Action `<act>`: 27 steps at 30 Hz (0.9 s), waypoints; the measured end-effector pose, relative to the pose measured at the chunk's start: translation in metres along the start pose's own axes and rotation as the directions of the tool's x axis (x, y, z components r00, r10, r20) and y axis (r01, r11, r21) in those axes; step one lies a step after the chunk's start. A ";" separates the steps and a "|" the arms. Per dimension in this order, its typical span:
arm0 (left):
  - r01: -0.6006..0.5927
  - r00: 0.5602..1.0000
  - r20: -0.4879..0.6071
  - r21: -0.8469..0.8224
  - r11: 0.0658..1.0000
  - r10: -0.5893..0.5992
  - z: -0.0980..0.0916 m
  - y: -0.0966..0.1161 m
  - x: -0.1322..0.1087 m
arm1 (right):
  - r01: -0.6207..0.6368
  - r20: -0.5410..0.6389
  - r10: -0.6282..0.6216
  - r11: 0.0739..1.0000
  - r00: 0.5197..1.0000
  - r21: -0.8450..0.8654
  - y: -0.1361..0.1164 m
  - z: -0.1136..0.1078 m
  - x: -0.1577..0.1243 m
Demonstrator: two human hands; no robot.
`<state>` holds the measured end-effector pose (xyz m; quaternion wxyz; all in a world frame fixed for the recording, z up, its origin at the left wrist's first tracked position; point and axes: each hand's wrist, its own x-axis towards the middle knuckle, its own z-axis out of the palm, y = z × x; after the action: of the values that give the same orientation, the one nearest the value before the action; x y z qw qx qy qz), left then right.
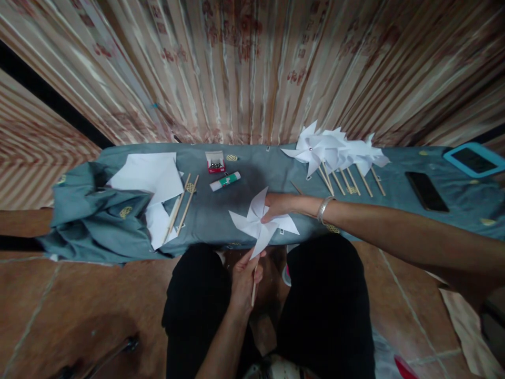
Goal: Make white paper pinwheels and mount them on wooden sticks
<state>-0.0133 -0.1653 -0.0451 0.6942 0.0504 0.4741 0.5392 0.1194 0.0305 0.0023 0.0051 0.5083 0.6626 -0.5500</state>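
Note:
A white paper pinwheel [257, 225] lies over the front edge of the cloth-covered table, its blades spread. Below it, my left hand [243, 276] is closed around the pinwheel's wooden stick [253, 292], which points down between my knees. My right hand [278, 205], with a bracelet at the wrist, grips the pinwheel near its centre from the right; the fingertips are partly hidden behind the paper. Beyond my hands lie a green and white glue stick [225, 181] and a small red and white box [215, 162] of metal pins.
Several pinwheels [335, 147] lie in a row at the back right. White paper sheets [152, 176] and loose wooden sticks [183, 213] are on the left. A dark phone [426, 191] and a blue-framed tablet [475, 159] sit at the right. A pleated curtain [252, 68] hangs behind.

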 end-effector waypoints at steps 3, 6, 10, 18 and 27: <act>0.010 1.000 -0.016 0.000 1.000 -0.010 0.000 -0.001 0.000 | -0.038 -0.022 0.033 0.972 0.999 -0.230 -0.011 -0.001 0.000; 0.028 1.000 -0.013 0.015 0.999 -0.028 0.002 -0.001 -0.001 | -0.042 -0.021 0.037 0.926 0.999 -0.374 -0.024 -0.001 -0.003; 0.037 0.999 -0.010 0.034 0.999 -0.037 0.004 0.001 -0.002 | -0.027 0.042 0.066 0.790 0.997 -0.613 -0.035 -0.003 -0.010; 0.072 0.997 -0.036 0.087 0.994 -0.069 0.002 -0.002 0.000 | -0.035 0.088 0.152 0.659 0.985 -0.752 -0.043 -0.004 -0.012; 0.103 0.994 -0.041 0.137 0.985 -0.098 -0.001 -0.002 0.000 | -0.057 0.084 0.182 0.656 0.980 -0.753 -0.044 -0.002 -0.004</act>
<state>-0.0125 -0.1666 -0.0470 0.7071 0.0656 0.5242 0.4700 0.0922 0.0346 0.0370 0.2995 0.4606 0.7921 -0.2659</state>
